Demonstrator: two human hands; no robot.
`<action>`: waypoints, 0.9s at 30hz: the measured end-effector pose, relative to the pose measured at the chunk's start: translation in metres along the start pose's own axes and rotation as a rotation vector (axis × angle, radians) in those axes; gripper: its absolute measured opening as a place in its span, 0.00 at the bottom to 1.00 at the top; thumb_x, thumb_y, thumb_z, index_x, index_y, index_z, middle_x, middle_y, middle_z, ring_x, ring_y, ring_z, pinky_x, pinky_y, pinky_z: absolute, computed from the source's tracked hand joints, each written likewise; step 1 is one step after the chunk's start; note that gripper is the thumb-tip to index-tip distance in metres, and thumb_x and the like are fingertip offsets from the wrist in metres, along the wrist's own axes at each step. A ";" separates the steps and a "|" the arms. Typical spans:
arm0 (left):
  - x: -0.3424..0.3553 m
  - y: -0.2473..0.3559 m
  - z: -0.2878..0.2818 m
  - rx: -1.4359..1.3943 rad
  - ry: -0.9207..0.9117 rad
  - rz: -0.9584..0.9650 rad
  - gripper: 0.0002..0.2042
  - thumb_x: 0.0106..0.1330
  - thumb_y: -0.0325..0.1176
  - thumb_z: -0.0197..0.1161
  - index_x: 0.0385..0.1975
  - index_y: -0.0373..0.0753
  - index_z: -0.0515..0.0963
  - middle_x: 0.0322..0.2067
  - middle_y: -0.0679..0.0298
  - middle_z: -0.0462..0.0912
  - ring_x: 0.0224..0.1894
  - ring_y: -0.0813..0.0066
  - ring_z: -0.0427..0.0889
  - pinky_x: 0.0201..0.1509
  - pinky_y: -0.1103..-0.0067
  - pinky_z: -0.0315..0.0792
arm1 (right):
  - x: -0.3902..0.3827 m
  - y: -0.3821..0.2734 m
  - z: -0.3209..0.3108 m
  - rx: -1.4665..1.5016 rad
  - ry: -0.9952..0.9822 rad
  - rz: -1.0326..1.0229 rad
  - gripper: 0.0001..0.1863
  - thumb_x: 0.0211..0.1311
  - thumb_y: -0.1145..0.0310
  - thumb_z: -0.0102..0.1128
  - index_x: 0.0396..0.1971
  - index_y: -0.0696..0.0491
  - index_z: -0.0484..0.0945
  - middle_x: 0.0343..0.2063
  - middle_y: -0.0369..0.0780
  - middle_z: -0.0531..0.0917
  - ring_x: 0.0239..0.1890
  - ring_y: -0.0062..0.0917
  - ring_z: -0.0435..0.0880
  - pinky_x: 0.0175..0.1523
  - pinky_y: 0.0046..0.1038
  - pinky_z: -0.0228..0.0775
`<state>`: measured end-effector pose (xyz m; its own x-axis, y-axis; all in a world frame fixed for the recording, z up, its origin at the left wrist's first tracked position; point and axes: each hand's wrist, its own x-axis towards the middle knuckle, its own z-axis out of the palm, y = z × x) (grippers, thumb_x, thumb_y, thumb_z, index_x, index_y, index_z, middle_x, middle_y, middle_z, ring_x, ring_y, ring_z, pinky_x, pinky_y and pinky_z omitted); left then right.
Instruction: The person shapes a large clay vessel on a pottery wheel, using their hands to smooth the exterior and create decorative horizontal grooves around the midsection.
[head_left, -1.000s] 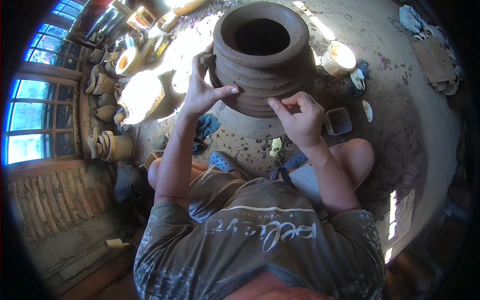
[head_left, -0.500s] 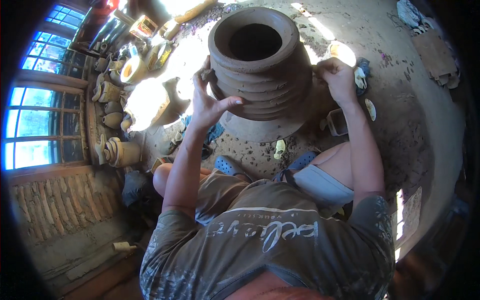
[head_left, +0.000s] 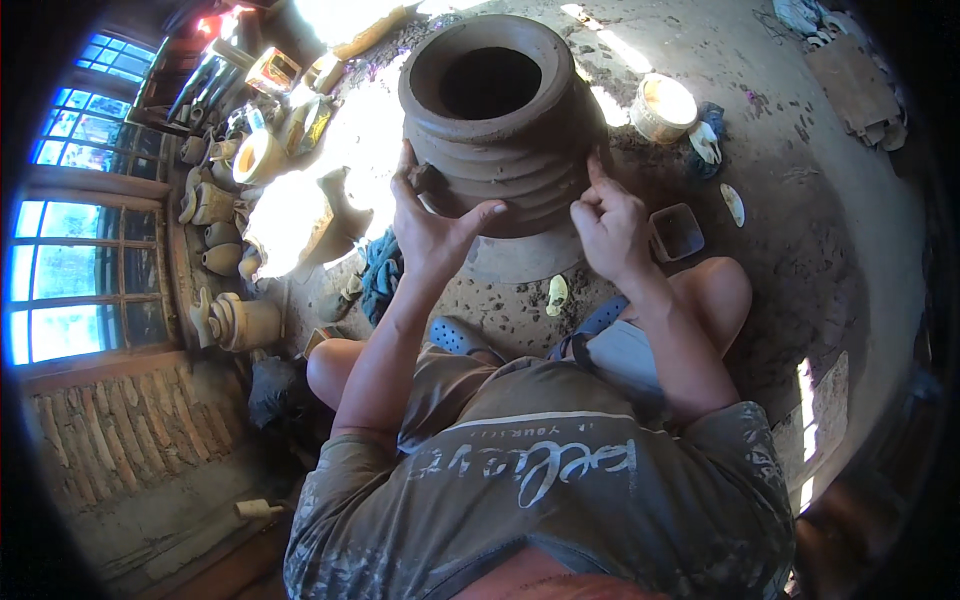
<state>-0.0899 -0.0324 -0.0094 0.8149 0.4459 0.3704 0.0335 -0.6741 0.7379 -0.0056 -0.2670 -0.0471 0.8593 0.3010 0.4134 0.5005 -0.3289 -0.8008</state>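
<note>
A large brown clay pot (head_left: pixel 505 170) with a thick flared rim, a dark round mouth and ridged sides stands in front of me on a pale round base (head_left: pixel 520 262). Against its left side rests my left hand (head_left: pixel 435 225), thumb spread out along the lower ridges. A small dark clay lump (head_left: pixel 424 181) sits in that hand's fingers, beside the pot's wall. On the right, my right hand (head_left: pixel 615 222) presses its outstretched index finger to the pot's side; the other fingers are curled in, and what they hold, if anything, is hidden.
Right of the pot are a round tub (head_left: pixel 663 108), a clear square container (head_left: pixel 677 232) and a dark cloth (head_left: pixel 705 140). A blue-grey cloth (head_left: pixel 381 277) lies to the left. Several pots (head_left: pixel 245 318) line the window wall. Clay crumbs dot the floor.
My right hand has come inward and down, from the pot's far right side to its front right, with the index finger now stretched out. The left hand has shifted slightly lower.
</note>
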 end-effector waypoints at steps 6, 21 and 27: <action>-0.011 0.016 0.011 0.075 0.067 -0.041 0.68 0.41 0.55 0.90 0.76 0.22 0.52 0.61 0.37 0.78 0.64 0.46 0.80 0.67 0.63 0.75 | -0.024 -0.025 0.025 -0.078 0.029 -0.015 0.44 0.59 0.77 0.61 0.77 0.64 0.59 0.25 0.44 0.83 0.25 0.37 0.85 0.36 0.38 0.80; -0.020 0.008 0.011 0.200 0.062 -0.058 0.64 0.45 0.52 0.88 0.76 0.27 0.53 0.61 0.38 0.78 0.60 0.45 0.83 0.63 0.62 0.78 | -0.017 -0.032 0.003 -0.083 0.117 0.001 0.34 0.60 0.71 0.66 0.69 0.57 0.75 0.26 0.41 0.81 0.27 0.36 0.84 0.36 0.36 0.79; -0.019 0.006 0.017 0.175 0.083 -0.061 0.64 0.43 0.51 0.89 0.77 0.30 0.54 0.59 0.41 0.80 0.59 0.46 0.83 0.61 0.61 0.78 | -0.027 -0.023 0.018 -0.186 0.015 -0.053 0.34 0.60 0.68 0.65 0.69 0.58 0.74 0.29 0.41 0.83 0.29 0.37 0.86 0.34 0.40 0.81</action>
<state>-0.0959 -0.0547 -0.0219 0.7582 0.5311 0.3783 0.1873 -0.7331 0.6539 -0.0419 -0.2515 -0.0475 0.8322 0.3090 0.4603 0.5544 -0.4736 -0.6844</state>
